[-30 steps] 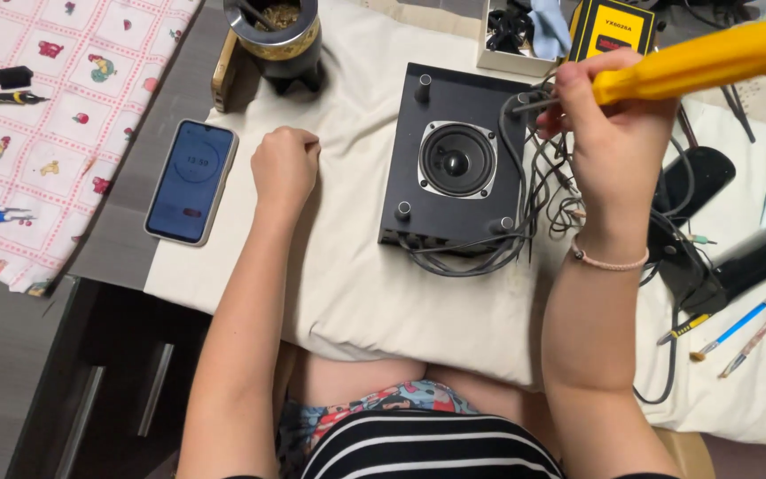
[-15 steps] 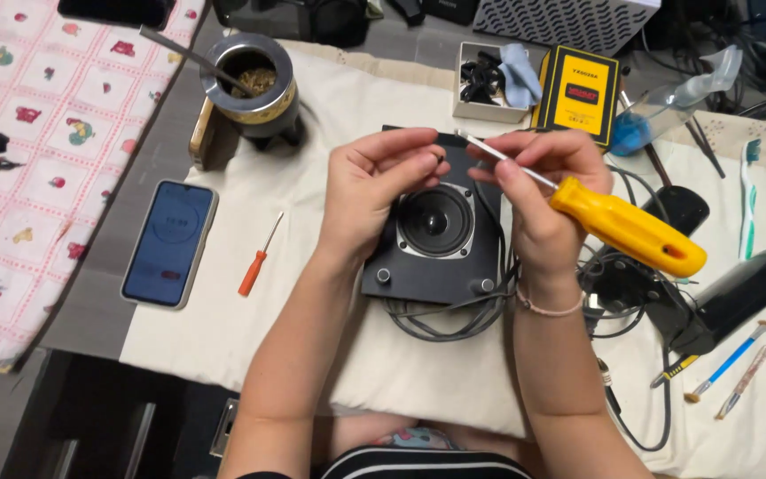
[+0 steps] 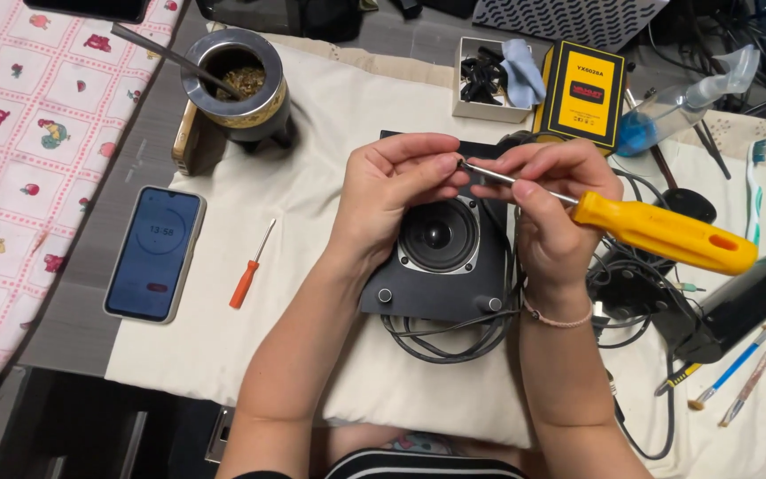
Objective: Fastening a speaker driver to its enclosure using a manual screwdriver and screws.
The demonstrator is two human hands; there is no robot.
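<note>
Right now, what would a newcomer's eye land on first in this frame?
Probably the big yellow-handled screwdriver, held by the right hand, its tip meeting the left hand's fingertips above the black speaker at centre. Next, the small orange screwdriver and the phone to the left on the cream cloth.

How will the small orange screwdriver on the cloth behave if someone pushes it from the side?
The small orange screwdriver looks thin and light, so a slight push would probably move it. Its handle seems rounded, so it may roll, though the soft white cloth beneath would likely slow it. Its metal shaft looks stiff, not bendable.
</note>
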